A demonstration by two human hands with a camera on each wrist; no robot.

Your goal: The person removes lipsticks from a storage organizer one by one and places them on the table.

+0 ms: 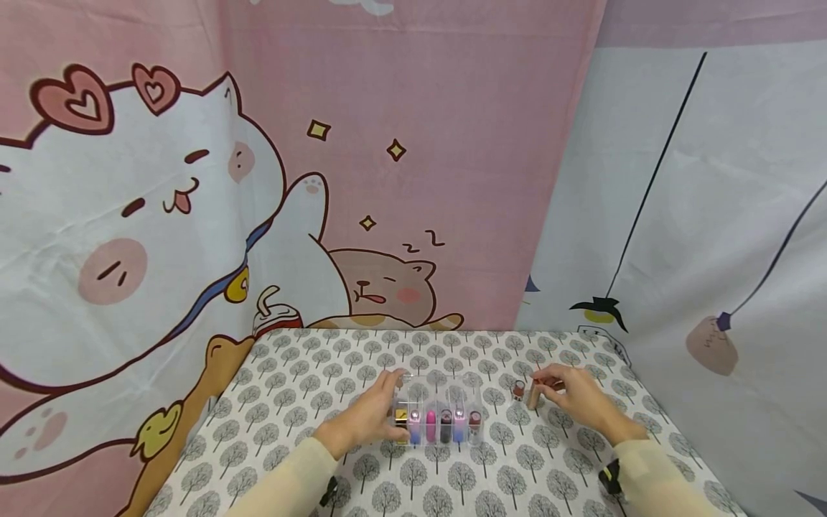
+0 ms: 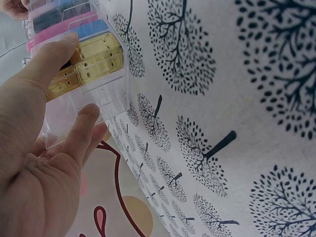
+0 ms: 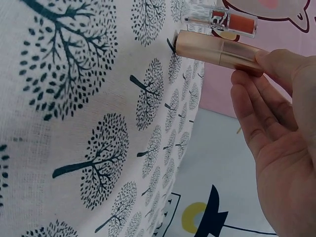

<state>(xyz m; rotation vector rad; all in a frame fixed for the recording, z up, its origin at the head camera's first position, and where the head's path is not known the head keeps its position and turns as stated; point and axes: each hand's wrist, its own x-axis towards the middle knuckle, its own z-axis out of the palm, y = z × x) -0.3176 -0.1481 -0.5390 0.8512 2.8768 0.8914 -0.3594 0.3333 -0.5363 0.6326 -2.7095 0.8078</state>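
My left hand (image 1: 370, 408) grips the left end of a clear plastic lipstick organizer (image 2: 101, 98), thumb on its front and fingers around the back. Lip products fill its front row: a gold-and-black tube (image 1: 401, 425) by my thumb, a bright pink one (image 1: 431, 426), a dark one (image 1: 446, 428), two blue-and-pink ones and a brownish-red one (image 1: 475, 422). To the right of the organizer, my right hand (image 1: 575, 393) pinches the top end of a gold lipstick tube (image 3: 212, 51) between thumb and fingertips. The tube is upright, its lower end close to the cloth.
Just left of the gold tube stands a clear lip gloss tube (image 1: 519, 390) with a reddish-brown part. A tree-print cloth (image 1: 420, 495) covers the table. Cartoon-printed curtains (image 1: 452, 179) hang behind the table and along its sides.
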